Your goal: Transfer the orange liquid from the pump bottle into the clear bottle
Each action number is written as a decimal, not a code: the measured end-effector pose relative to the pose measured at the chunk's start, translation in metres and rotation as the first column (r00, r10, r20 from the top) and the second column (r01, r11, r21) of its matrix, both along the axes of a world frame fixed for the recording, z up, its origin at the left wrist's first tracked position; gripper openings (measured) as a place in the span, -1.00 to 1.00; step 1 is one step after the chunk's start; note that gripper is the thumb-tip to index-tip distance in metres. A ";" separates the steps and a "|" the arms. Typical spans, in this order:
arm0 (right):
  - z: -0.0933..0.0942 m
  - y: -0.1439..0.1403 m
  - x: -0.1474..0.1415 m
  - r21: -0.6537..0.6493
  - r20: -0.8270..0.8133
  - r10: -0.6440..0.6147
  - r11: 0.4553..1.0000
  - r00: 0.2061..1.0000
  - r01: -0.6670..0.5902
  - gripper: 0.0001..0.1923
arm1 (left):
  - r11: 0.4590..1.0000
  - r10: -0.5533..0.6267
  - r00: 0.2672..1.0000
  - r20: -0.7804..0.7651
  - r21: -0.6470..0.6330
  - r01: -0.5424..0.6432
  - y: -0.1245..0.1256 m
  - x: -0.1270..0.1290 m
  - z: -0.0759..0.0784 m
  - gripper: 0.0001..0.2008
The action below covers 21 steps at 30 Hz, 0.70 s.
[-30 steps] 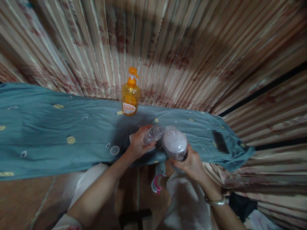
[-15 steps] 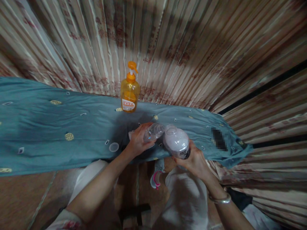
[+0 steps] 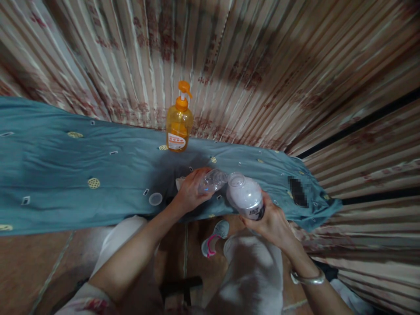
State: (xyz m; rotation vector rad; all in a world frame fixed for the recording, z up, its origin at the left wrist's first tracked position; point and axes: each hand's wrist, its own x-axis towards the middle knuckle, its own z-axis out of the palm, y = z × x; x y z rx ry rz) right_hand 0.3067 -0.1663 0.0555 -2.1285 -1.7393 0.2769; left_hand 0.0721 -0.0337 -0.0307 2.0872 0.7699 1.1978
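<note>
Since the earlier frames, both bottles have shifted slightly to the right and the right-hand bottle has tilted further toward the left one. Left hand [image 3: 190,192] is wrapped around a clear plastic bottle [image 3: 211,180], fingers curled over its body; this bottle lies nearly horizontal, its far end pointing right. Right hand [image 3: 271,221] grips the lower part of a translucent bottle [image 3: 244,197] with milky white contents and a dark label band at the base, fingers closed around it. Its open mouth leans left, just beside the clear bottle's end; contact cannot be confirmed. Both bottles are held above the front edge of the teal cloth [image 3: 65,175]. A small clear cap [image 3: 155,199] lies on the cloth, left of the left hand. An orange pump dispenser [image 3: 179,127] stands upright behind.
</note>
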 end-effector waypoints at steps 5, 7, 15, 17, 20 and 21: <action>0.004 -0.004 0.001 -0.022 0.029 -0.011 1.000 1.000 0.012 -0.09 | 1.000 -0.009 1.000 -0.020 0.020 0.010 0.000 0.001 -0.002 -0.37; 0.004 -0.006 0.003 -0.021 0.046 -0.016 1.000 0.999 0.017 -0.08 | 1.000 -0.017 0.999 -0.047 0.009 0.017 0.000 0.001 -0.002 -0.36; 0.003 -0.014 0.012 0.012 0.141 0.043 0.999 0.989 -0.045 -0.11 | 1.000 -0.024 0.990 -0.140 -0.009 0.023 -0.003 0.004 -0.003 -0.33; 0.004 -0.015 0.014 0.021 0.164 0.052 0.998 0.985 -0.057 -0.13 | 1.000 -0.028 0.986 -0.164 -0.007 0.027 -0.003 0.004 -0.002 -0.34; 0.004 -0.017 0.017 0.021 0.206 0.058 0.998 0.977 -0.063 -0.15 | 0.999 -0.037 0.982 -0.186 -0.005 0.037 -0.004 0.004 0.000 -0.34; 0.004 -0.018 0.019 0.021 0.223 0.063 0.997 0.973 -0.070 -0.16 | 0.999 -0.040 0.980 -0.193 -0.007 0.039 -0.004 0.005 0.001 -0.34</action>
